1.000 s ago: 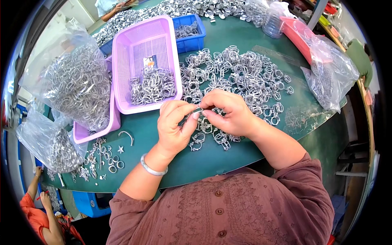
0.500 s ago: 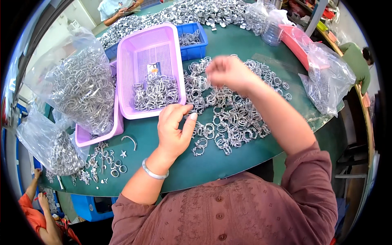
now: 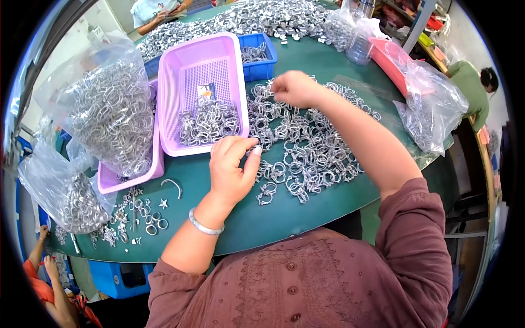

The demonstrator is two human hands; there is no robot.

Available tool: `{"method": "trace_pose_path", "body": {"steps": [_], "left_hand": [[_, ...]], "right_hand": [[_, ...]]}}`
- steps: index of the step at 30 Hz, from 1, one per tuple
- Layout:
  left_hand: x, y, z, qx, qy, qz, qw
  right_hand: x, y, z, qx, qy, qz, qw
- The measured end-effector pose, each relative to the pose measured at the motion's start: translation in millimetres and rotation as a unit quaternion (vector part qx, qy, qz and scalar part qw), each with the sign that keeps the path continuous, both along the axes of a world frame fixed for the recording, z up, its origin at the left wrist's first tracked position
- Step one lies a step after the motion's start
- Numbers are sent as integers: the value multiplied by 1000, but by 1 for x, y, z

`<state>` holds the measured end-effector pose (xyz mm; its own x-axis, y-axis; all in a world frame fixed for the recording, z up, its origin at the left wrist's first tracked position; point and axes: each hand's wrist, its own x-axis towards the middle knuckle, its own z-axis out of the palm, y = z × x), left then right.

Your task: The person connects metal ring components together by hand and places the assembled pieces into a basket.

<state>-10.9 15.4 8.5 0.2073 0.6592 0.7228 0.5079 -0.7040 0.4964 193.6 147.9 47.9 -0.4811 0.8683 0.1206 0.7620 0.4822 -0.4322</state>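
While the left hand (image 3: 232,172) rests on the green counter (image 3: 262,218) just below the near edge of the purple basket (image 3: 202,93), its fingers curl loosely together with the thumb alongside, and whether a clamp is caught in that grip cannot be told. Spreading as a broad band from the upper left near the blue bin (image 3: 260,54) down to the lower right, the pile of metal ring clamps (image 3: 306,147) lies on the counter directly to the right of this hand, its nearest pieces touching the fingertips. Single clamps lie at every angle, so no common direction shows. At the far edge of the pile, the right hand (image 3: 292,87) reaches out with its fingers pinched together on the clamps there; what exactly sits between them is too small to tell. More clamps fill the near half of the purple basket, which stands on a second purple tray (image 3: 128,177). Two clear bags of rings (image 3: 109,117) lean at the left, and another clear bag (image 3: 432,106) sits at the right. A few loose rings and a small star-shaped piece (image 3: 162,203) lie by the left wrist's silver bangle (image 3: 205,224).
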Motion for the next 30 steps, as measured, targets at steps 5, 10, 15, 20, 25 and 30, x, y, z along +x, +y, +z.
{"method": "trace_pose_path", "body": {"steps": [5,10,15,20,25,30], "left_hand": [[2,1,0,8,-2,-6,1000],[4,0,1,-1,-3,-13,1000],[2,0,-1,-15,-9,-12,1000],[6,0,-2,-17,6,-9,1000],[11,-5,5,5,80,1,997],[12,-4,5,8,99,-14,995]], "right_hand": [[-11,-21,-21,73,-133,-9,988],[1,-32,-16,51,-47,-22,997],[13,-55,-5,-64,127,-23,990],[23,-78,-2,-156,230,30,960],[22,-93,2,-119,157,92,976],[15,-102,-4,-247,357,60,899]]}}
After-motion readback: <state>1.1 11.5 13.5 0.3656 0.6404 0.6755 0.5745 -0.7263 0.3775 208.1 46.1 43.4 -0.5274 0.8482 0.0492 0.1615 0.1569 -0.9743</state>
